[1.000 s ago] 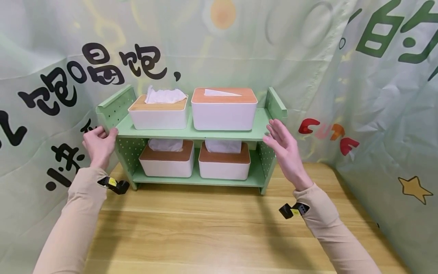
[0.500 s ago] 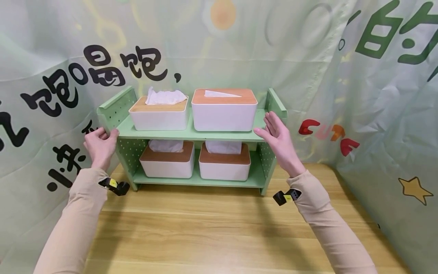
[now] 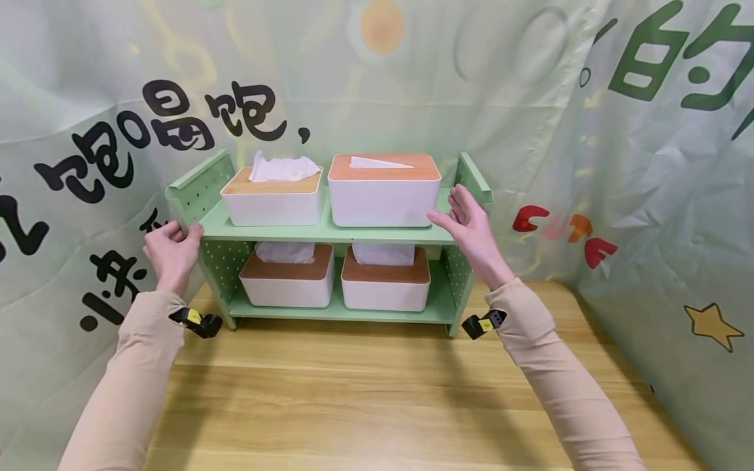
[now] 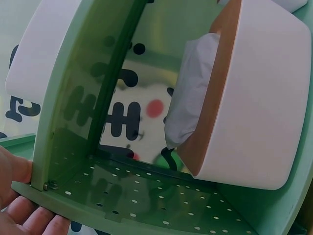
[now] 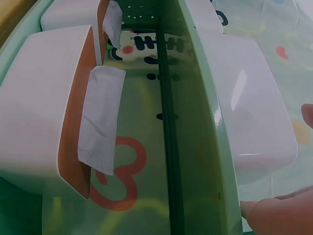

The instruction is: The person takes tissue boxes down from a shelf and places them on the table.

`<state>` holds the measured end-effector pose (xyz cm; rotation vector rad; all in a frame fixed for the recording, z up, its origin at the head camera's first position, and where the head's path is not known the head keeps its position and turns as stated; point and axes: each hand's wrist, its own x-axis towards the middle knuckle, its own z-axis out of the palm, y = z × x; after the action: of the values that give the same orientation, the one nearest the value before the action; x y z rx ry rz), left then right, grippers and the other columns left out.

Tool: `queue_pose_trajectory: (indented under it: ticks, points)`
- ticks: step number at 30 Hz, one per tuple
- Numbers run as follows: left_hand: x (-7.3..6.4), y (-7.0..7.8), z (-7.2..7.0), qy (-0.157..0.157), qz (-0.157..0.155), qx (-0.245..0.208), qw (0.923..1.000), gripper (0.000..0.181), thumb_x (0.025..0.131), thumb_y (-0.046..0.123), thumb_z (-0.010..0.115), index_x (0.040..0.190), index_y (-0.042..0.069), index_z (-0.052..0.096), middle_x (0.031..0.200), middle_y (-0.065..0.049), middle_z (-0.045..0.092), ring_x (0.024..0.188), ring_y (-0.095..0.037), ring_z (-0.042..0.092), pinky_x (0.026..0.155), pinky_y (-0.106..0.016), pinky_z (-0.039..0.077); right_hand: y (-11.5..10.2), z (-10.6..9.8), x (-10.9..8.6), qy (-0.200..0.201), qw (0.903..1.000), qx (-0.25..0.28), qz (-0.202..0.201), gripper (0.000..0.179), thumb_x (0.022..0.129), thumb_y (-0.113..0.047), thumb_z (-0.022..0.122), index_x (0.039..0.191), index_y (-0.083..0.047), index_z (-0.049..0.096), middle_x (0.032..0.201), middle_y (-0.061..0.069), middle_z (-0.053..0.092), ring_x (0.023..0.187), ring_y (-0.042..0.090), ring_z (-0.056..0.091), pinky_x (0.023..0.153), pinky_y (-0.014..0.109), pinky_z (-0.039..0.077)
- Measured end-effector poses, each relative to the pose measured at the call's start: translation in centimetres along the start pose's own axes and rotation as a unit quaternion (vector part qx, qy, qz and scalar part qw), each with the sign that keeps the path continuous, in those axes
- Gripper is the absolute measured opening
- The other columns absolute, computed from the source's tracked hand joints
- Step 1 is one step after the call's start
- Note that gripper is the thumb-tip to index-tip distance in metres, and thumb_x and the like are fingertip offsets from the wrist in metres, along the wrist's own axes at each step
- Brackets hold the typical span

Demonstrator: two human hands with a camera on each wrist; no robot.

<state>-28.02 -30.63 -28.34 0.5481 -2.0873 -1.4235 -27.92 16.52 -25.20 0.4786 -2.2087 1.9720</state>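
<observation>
A green two-tier shelf (image 3: 326,232) with perforated side panels stands on the wooden table. My left hand (image 3: 172,252) grips its left side at the upper board, the thumb on the inner side and fingers outside the panel (image 4: 46,196). My right hand (image 3: 471,232) is held up with straight fingers, in front of the right end of the upper board. Its thumb is near the lower right corner of the larger white tissue box (image 3: 385,201) on top; I cannot tell whether they touch. Left of it sits a white tissue box (image 3: 273,206) with a tissue sticking out.
The lower tier holds a left tissue box (image 3: 287,288) and a right tissue box (image 3: 385,291), both with brown lids. A pale printed curtain (image 3: 377,78) hangs behind and on both sides. The wooden tabletop (image 3: 330,392) extends in front of the shelf.
My right hand has moved left and slightly up, from the shelf's right side toward the larger upper box. My left hand and the boxes have stayed in place.
</observation>
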Motion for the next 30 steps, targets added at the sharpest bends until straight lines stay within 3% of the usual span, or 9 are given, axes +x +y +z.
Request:
queue_pose_trajectory:
  ticks: [4,7,11,14,15,24,27,30]
  points:
    - [0.0,0.0,0.0,0.002,0.001,0.003,1.0000,0.039,0.095,0.027,0.064,0.127,0.007,0.068,0.057,0.038,0.052,0.067,0.010,0.055,0.064,-0.007,0.046,0.0,0.2,0.6,-0.002,0.9999,-0.013,0.003,0.092,0.097,-0.023,0.065,0.163,-0.009,0.001,0.172,0.005,0.007,0.159,0.018,0.012,0.129,0.031,0.015]
    - [0.0,-0.1,0.0,0.003,-0.003,0.017,0.9998,0.041,0.096,0.030,0.063,0.131,0.010,0.067,0.083,0.023,0.074,0.072,0.011,0.054,0.070,-0.007,0.046,0.0,0.3,0.9,-0.001,0.9998,-0.021,0.004,0.093,0.097,-0.024,0.065,0.163,-0.009,0.001,0.172,0.006,0.006,0.159,0.018,0.012,0.129,0.031,0.016]
    - [-0.1,-0.1,0.0,0.003,-0.002,0.020,0.9998,0.041,0.096,0.031,0.062,0.131,0.011,0.067,0.082,0.027,0.072,0.075,0.012,0.053,0.072,-0.009,0.045,0.1,0.6,1.4,0.003,0.9997,-0.023,0.003,0.094,0.096,-0.022,0.066,0.162,-0.008,0.002,0.172,0.007,0.007,0.159,0.019,0.012,0.129,0.032,0.016]
    - [-0.1,-0.1,0.0,0.003,0.000,0.015,0.9999,0.041,0.096,0.031,0.062,0.130,0.009,0.068,0.058,0.040,0.047,0.081,0.010,0.050,0.073,-0.010,0.044,0.0,0.7,1.8,0.005,0.9997,-0.023,0.001,0.093,0.096,-0.021,0.066,0.162,-0.007,0.002,0.172,0.010,0.007,0.159,0.019,0.012,0.129,0.032,0.016]
    - [-0.1,-0.1,0.0,0.003,0.000,0.016,0.9999,0.041,0.096,0.031,0.062,0.130,0.008,0.068,0.057,0.040,0.047,0.083,0.010,0.050,0.073,-0.011,0.043,0.0,0.7,1.9,0.006,0.9997,-0.024,-0.001,0.093,0.096,-0.020,0.066,0.162,-0.006,0.003,0.171,0.010,0.007,0.159,0.019,0.013,0.129,0.032,0.016]
    - [-0.2,0.0,0.0,0.006,0.000,0.020,0.9998,0.041,0.096,0.032,0.061,0.129,0.010,0.068,0.064,0.035,0.052,0.101,0.004,0.049,0.079,-0.013,0.041,0.1,0.9,2.9,0.016,0.9995,-0.028,0.000,0.094,0.095,-0.023,0.067,0.162,-0.007,0.003,0.171,0.013,0.010,0.158,0.020,0.014,0.129,0.033,0.016]
    - [-0.3,0.0,0.0,0.007,0.000,0.022,0.9997,0.040,0.096,0.032,0.062,0.129,0.011,0.068,0.079,0.031,0.066,0.096,0.006,0.050,0.078,-0.012,0.042,0.1,0.9,3.2,0.017,0.9995,-0.026,0.004,0.095,0.094,-0.024,0.068,0.162,-0.006,0.003,0.171,0.014,0.009,0.158,0.021,0.014,0.129,0.033,0.016]
    - [-0.3,0.0,0.0,0.008,0.003,0.023,0.9997,0.040,0.096,0.032,0.061,0.129,0.010,0.069,0.080,0.030,0.067,0.087,0.008,0.051,0.076,-0.012,0.043,0.1,0.9,3.5,0.018,0.9995,-0.025,0.005,0.096,0.094,-0.024,0.068,0.162,-0.005,0.004,0.171,0.014,0.009,0.158,0.022,0.014,0.129,0.034,0.015]
